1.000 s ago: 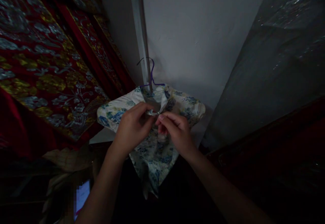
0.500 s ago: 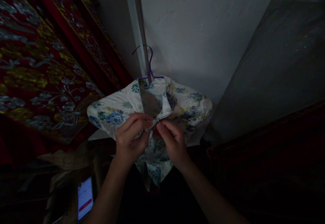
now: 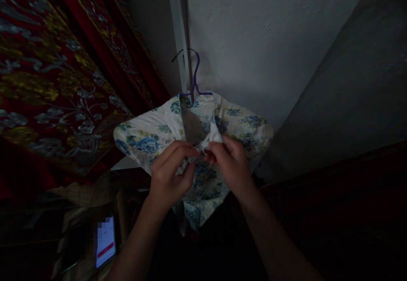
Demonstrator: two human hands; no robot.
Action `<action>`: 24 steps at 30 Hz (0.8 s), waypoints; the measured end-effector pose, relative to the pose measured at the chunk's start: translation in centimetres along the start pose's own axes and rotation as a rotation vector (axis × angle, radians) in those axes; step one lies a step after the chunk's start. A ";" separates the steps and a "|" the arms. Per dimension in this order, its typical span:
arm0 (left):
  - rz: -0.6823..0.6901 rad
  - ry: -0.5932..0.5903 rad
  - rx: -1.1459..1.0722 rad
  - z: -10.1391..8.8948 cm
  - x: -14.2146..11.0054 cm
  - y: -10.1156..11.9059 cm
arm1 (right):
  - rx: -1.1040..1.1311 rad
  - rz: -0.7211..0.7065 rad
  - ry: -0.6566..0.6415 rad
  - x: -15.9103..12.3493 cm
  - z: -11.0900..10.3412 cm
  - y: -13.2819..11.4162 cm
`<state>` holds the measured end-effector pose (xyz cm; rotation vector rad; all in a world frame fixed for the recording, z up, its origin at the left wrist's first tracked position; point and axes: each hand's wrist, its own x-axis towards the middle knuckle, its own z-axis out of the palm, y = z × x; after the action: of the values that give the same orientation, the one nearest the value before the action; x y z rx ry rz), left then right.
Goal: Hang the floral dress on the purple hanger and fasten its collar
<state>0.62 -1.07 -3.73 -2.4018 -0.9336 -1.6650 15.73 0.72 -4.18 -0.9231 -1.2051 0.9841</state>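
Brocade (image 3: 47,81), red with gold and silver flowers, fills the left side of what we see, hanging at a slant. Below it, low in the dark, a phone (image 3: 104,240) lies with its screen lit; what it rests on we cannot make out.

Moving right, our left hand (image 3: 170,175) is raised in front of the garment (image 3: 143,134), thumb and forefinger pressed together on the left side of the collar (image 3: 199,122) where the two ends meet. The garment is pale with blue flowers and hangs on a purple hanger (image 3: 195,75), whose hook sits over a thin grey pole (image 3: 179,30) running up the wall. The shoulders spread to either side of the hook, and the lower cloth falls between our forearms.

Our right hand (image 3: 232,164) meets the left just below the collar opening, its fingertips pinching the other collar end. The two hands all but touch at the fastening, which is too small and dim for us to tell apart.

Right of that stands a white wall (image 3: 260,39), then a grey sheet (image 3: 356,90) leaning across the corner, and dark wood (image 3: 333,187) beneath it.
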 end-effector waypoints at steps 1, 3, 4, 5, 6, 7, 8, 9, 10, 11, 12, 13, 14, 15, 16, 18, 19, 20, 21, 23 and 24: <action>-0.015 0.016 0.011 0.2 -0.1 0.0 | 0.040 0.011 -0.002 -0.2 0.1 0.1; -0.046 0.034 0.030 0.4 -0.2 0.0 | 0.108 0.021 0.021 -0.9 0.3 0.4; -0.056 0.038 0.037 0.5 -0.3 -0.1 | 0.127 0.020 0.038 -1.2 0.5 0.6; -0.061 0.040 0.040 0.6 -0.3 -0.1 | 0.141 0.018 0.053 -1.4 0.6 0.7; -0.062 0.045 0.043 0.6 -0.4 -0.2 | 0.153 0.016 0.063 -1.6 0.8 0.7; -0.058 0.059 0.044 0.7 -0.4 -0.3 | 0.167 0.013 0.069 -1.8 0.9 0.8; -0.050 0.082 0.047 0.7 -0.5 -0.3 | 0.180 0.013 0.071 -2.0 1.1 0.8; -0.041 0.107 0.052 0.8 -0.6 -0.3 | 0.191 0.013 0.074 -2.0 1.2 0.8; -0.032 0.133 0.057 0.9 -0.6 -0.4 | 0.198 0.014 0.079 -2.1 1.2 0.8; -0.028 0.157 0.063 1.0 -0.7 -0.4 | 0.199 0.013 0.088 -2.1 1.2 0.8; -0.023 0.181 0.069 1.1 -0.7 -0.3 | 0.195 0.012 0.096 -2.2 1.2 0.8; -0.019 0.196 0.075 1.2 -0.8 -0.3 | 0.189 0.008 0.105 -2.2 1.2 0.8; -0.015 0.207 0.082 1.3 -0.8 -0.2 | 0.185 0.003 0.112 -2.3 1.2 0.8; -0.008 0.216 0.085 1.4 -0.8 -0.2 | 0.184 -0.002 0.117 -2.3 1.2 0.9; 0.002 0.227 0.088 1.5 -0.8 -0.1 | 0.190 -0.001 0.119 -2.3 1.2 1.0; 0.024 0.254 0.084 1.7 -0.9 -0.1 | 0.228 0.019 0.115 -2.3 1.2 1.2; 0.031 0.269 0.079 1.8 -0.9 -0.1 | 0.256 0.042 0.105 -2.3 1.2 1.3; 0.038 0.281 0.075 1.8 -0.9 -0.2 | 0.286 0.072 0.087 -2.2 1.2 1.3; 0.043 0.285 0.075 1.9 -0.9 -0.3 | 0.313 0.103 0.058 -2.0 1.1 1.3; 0.061 0.273 0.086 1.8 -1.0 -0.5 | 0.330 0.148 -0.024 -1.6 1.0 1.0; 0.073 0.261 0.090 1.7 -1.0 -0.6 | 0.307 0.155 -0.066 -1.4 0.8 0.8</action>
<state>1.55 -0.34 -5.44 -2.0707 -0.8478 -1.8109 14.69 -0.33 -5.22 -0.7520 -1.0109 1.2923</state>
